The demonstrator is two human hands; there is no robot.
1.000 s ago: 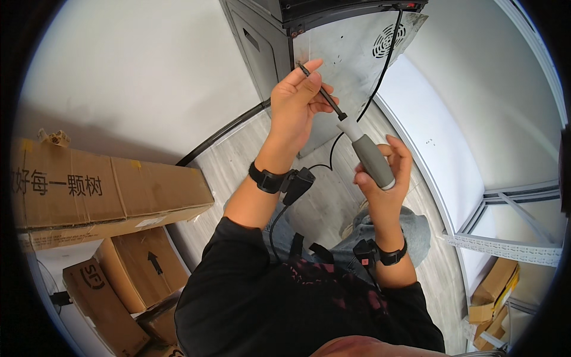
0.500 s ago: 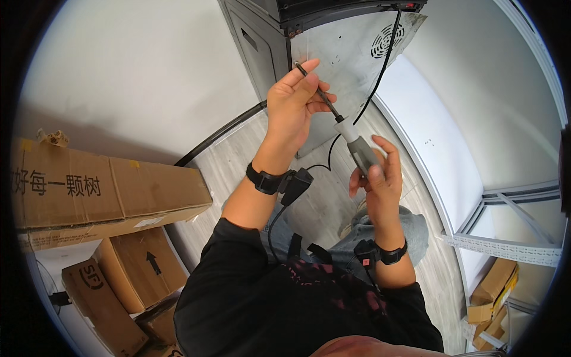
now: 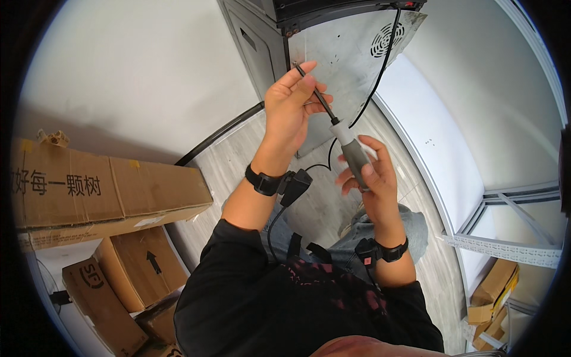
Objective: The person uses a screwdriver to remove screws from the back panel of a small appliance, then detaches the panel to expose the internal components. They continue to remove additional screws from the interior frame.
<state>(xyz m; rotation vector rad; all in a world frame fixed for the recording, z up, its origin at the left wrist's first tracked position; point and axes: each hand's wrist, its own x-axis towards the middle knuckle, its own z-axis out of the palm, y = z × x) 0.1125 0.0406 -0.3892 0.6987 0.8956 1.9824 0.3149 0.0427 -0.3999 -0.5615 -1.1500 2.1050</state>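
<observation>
A screwdriver (image 3: 355,156) with a grey handle and dark shaft slants between my two hands. My left hand (image 3: 289,102) pinches the shaft near its tip with thumb and index finger; the other fingers are loosely curled. My right hand (image 3: 379,178) grips the handle's lower end, thumb against it and index finger lifted off. The tip points up and left, in front of a metal panel (image 3: 324,56) of a dark cabinet-like machine (image 3: 250,53). A black cable (image 3: 380,74) hangs down over that panel.
Large cardboard boxes (image 3: 160,184) are stacked at the left. On the right stands a white metal shelf frame (image 3: 505,247), with flattened cardboard (image 3: 493,285) below. A wired black wrist strap (image 3: 267,181) sits on my left forearm, its cable running toward my shirt.
My right hand has shifted slightly left, and the screwdriver's handle has turned and swung a little the same way. My left hand has barely moved.
</observation>
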